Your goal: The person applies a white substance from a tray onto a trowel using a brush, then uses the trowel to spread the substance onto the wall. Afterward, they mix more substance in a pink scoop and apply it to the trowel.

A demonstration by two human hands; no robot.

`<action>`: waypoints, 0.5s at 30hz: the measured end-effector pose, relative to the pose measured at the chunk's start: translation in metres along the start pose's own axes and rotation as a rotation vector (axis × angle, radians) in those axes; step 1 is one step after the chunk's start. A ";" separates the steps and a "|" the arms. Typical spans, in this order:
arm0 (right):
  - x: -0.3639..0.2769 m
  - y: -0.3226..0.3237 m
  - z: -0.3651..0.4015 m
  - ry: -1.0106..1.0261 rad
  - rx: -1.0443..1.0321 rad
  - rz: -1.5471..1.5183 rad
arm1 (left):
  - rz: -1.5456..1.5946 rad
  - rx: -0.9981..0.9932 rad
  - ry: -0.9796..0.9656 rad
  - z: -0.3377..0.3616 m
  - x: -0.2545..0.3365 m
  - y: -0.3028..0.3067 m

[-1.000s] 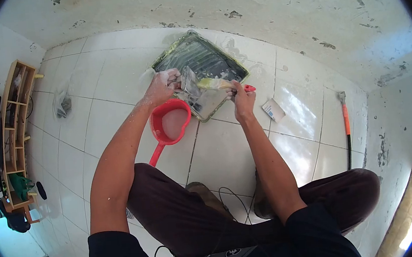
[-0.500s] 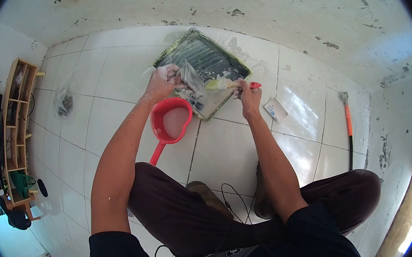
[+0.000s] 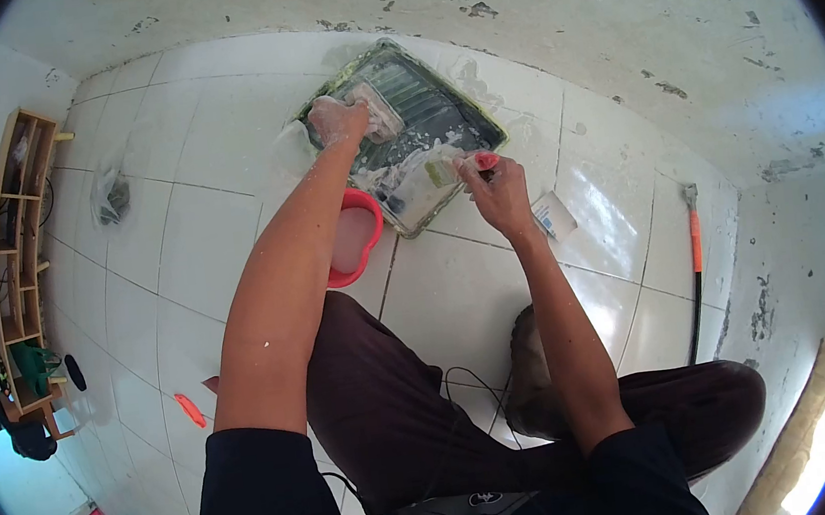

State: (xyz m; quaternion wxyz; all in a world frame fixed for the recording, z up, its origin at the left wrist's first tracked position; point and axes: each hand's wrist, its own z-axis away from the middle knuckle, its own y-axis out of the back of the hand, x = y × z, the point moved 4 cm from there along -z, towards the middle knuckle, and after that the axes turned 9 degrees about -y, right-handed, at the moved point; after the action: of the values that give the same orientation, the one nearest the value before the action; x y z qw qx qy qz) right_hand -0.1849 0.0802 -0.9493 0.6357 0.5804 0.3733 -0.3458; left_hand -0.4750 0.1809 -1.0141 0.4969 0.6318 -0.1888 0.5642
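The left hand (image 3: 338,122) rests in the left corner of the dark green, paint-smeared rectangular tray (image 3: 432,105), fingers closed on a pale crumpled plastic piece (image 3: 379,110). At the tray's right edge, the right hand (image 3: 498,193) grips a red-handled paintbrush (image 3: 453,168). A red heart-shaped plastic scoop (image 3: 355,238) touches the tray's near edge.

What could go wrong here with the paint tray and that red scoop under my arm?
The left hand reaches over the red scoop of pale liquid; pulling back could tip it onto the tiles. The brush in the right hand hangs at the edge of the paint tray and may drip outside.
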 end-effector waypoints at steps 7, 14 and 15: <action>0.021 -0.006 -0.031 -0.117 0.035 0.112 | -0.384 0.080 -0.151 -0.016 -0.024 -0.005; -0.002 0.000 -0.034 0.062 0.063 0.119 | -0.149 -0.155 -0.497 0.044 0.078 0.066; -0.007 -0.001 -0.035 0.095 0.101 0.115 | -0.131 -0.133 -0.542 0.043 0.086 0.080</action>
State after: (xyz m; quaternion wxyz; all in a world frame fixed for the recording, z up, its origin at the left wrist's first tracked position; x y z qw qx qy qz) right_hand -0.1916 0.1150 -0.9451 0.6060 0.6479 0.3512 -0.2993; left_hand -0.4909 0.1373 -0.8981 0.5040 0.7366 -0.3099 0.3277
